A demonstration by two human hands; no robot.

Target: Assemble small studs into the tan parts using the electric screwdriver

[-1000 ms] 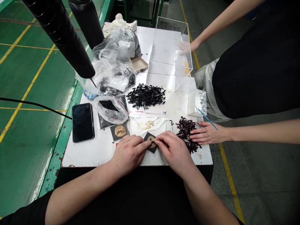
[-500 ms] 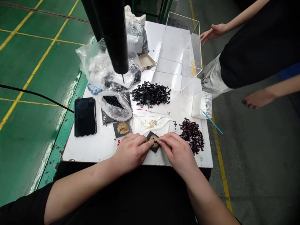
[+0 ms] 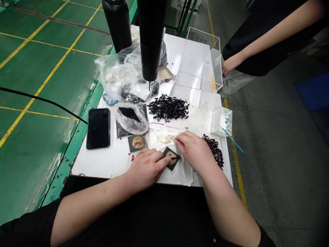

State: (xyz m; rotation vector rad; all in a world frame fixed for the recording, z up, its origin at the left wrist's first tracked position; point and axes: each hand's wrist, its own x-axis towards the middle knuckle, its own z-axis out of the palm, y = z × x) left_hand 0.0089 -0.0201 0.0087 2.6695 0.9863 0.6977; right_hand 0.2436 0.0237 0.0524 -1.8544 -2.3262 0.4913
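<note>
My left hand (image 3: 149, 168) is closed, its index finger stretched onto a dark square block (image 3: 170, 166) with a tan round pad. Under that fingertip lies a small black piece (image 3: 174, 158); the thumb is hidden. My right hand (image 3: 196, 151) has thumb and index finger pinched together at the right edge of some small gold rings (image 3: 164, 138), which lie scattered on a white cloth (image 3: 181, 175). Whether a ring is between those fingertips cannot be made out. A second dark block (image 3: 132, 145) with a tan pad sits left of the cloth.
A black pile (image 3: 168, 108) of small parts lies behind the rings, a dark red pile (image 3: 214, 151) at right. Nearby are a phone (image 3: 98, 128), an open bag (image 3: 131, 118), a hanging black tool (image 3: 149, 51), a clear box (image 3: 195, 77) and a white container (image 3: 218, 121). Another person's hand (image 3: 231, 63) is beyond.
My right hand has left the block and moved up to the gold rings. My left finger stays on the block. The view has shifted, and the other person's arm has moved.
</note>
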